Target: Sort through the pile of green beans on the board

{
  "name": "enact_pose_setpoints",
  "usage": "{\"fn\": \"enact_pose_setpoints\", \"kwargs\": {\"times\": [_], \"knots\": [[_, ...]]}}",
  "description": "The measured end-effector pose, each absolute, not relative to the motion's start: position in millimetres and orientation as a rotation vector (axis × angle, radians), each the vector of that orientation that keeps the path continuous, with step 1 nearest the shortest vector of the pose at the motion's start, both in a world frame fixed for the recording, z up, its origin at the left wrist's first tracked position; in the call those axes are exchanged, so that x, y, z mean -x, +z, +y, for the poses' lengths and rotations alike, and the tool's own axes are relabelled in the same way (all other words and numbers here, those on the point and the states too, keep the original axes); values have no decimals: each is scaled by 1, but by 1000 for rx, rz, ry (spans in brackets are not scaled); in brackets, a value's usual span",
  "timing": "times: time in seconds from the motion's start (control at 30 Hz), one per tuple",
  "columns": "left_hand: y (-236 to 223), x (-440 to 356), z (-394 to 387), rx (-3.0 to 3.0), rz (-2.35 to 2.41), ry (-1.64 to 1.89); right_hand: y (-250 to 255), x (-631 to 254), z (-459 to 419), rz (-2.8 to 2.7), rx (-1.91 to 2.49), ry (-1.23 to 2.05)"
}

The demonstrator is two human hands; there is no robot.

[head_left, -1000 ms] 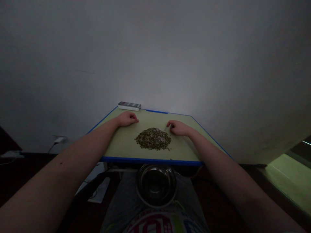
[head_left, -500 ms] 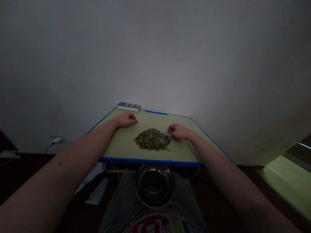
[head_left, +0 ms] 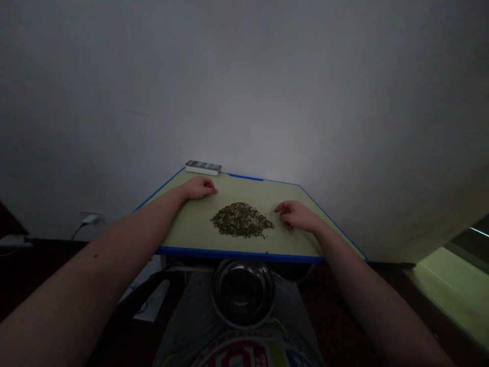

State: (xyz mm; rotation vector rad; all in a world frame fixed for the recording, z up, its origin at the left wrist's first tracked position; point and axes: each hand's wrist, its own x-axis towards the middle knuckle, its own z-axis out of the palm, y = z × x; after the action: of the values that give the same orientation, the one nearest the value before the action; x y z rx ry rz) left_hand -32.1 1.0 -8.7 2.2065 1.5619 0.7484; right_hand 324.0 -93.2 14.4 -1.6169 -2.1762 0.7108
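A heap of small dark green beans lies in the middle of a pale green table with a blue rim. My left hand rests on the table at the back left of the heap, its fingers curled under. My right hand sits just right of the heap with the fingers pinched together on a thin pale object whose tip points at the beans. The light is too dim to make that object out.
A steel bowl rests on my lap below the table's front edge. A white power strip lies at the table's back left corner against the wall. A plug and cable are on the wall at the left.
My right hand has slid from the back right of the heap toward me and to the right. A thin trail of beans now spreads out at the heap's right edge. My left hand has stayed put.
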Motion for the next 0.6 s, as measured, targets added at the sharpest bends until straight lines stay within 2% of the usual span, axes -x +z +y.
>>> {"fn": "enact_pose_setpoints", "kwargs": {"times": [0.33, 0.6], "knots": [[-8, 32, 1, -2233, 1563, 746, 13, -313, -51, -2187, 1717, 468], [-7, 32, 0, -2235, 1573, 722, 17, -300, -58, -2344, 1616, 460]]}}
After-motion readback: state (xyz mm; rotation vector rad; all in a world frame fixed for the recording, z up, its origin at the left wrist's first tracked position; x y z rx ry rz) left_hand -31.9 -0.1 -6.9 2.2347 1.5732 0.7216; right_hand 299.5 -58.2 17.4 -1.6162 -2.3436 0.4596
